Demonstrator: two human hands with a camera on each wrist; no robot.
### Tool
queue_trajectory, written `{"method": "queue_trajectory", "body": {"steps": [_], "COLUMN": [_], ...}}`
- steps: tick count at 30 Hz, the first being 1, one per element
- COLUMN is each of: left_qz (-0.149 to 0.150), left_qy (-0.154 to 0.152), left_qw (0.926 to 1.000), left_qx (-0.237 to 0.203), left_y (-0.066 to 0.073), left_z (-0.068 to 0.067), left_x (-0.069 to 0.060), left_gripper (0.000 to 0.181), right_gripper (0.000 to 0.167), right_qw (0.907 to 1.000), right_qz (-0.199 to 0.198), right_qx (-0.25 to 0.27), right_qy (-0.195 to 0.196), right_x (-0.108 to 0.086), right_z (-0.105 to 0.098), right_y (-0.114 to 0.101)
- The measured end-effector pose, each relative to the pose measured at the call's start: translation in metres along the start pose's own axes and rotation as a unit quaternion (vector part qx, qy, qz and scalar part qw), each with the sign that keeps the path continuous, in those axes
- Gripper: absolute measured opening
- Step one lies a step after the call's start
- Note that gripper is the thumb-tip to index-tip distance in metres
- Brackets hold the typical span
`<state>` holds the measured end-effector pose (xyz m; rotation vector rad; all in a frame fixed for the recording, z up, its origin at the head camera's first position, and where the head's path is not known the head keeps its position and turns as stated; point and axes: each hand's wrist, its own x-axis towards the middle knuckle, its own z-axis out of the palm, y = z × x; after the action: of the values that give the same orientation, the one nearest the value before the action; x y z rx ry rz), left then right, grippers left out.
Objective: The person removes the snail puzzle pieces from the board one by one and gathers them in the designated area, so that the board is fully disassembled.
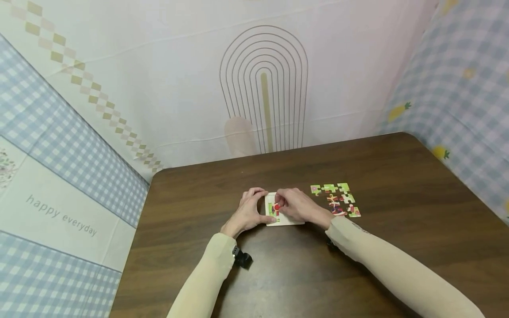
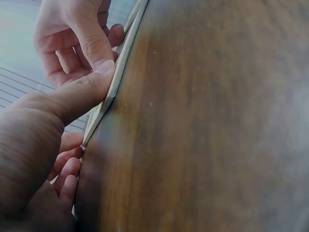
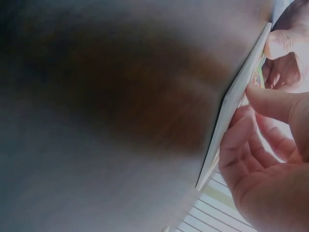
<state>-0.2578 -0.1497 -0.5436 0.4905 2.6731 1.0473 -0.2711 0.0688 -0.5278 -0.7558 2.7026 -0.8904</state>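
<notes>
A small pale puzzle board [image 1: 292, 223] with a raised rim lies on the table, a few colourful jigsaw pieces set in its left part. My left hand [image 1: 248, 212] grips the board's left side, thumb at the near corner and fingers at the far corner. Over the board, my right hand [image 1: 296, 205] has its thumb and fingertips on a red and green puzzle piece [image 1: 276, 206], partly hidden by the fingers. In the right wrist view the right thumb [image 3: 270, 102] reaches onto the board while the other fingers curl beside it.
Right of the board, several loose jigsaw pieces [image 1: 337, 199] lie grouped in rough rows. The dark wooden table [image 1: 286, 274] ends at a pale printed cloth [image 1: 179, 88] behind, with checked cloth [image 1: 453, 97] on the right.
</notes>
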Motion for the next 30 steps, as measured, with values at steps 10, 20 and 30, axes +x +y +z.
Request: {"method": "queue_trajectory", "body": {"steps": [10,20,30], "left_qz": [0.003,0.002,0.002], "left_qy": [0.003,0.002,0.001], "left_qw": [1.0,1.0,1.0], "left_qx": [-0.001,-0.001,0.001], "left_y": [0.0006,0.0002,-0.002], "left_z": [0.0,-0.0005,0.0015], "left_x": [0.0007,0.0,0.0013], "left_gripper": [0.088,0.088,0.089], "right_gripper": [0.016,0.013,0.016], "right_qw": [0.9992,0.9988,0.9977], "right_qz": [0.017,0.01,0.051], "right_qx": [-0.03,-0.022,0.021], "right_qy": [0.022,0.043,0.041], "right_x": [-0.0038,-0.0039,-0.0036], "right_z": [-0.0068,-0.0066,-0.005], "right_y": [-0.0128,-0.0099,-0.008]}}
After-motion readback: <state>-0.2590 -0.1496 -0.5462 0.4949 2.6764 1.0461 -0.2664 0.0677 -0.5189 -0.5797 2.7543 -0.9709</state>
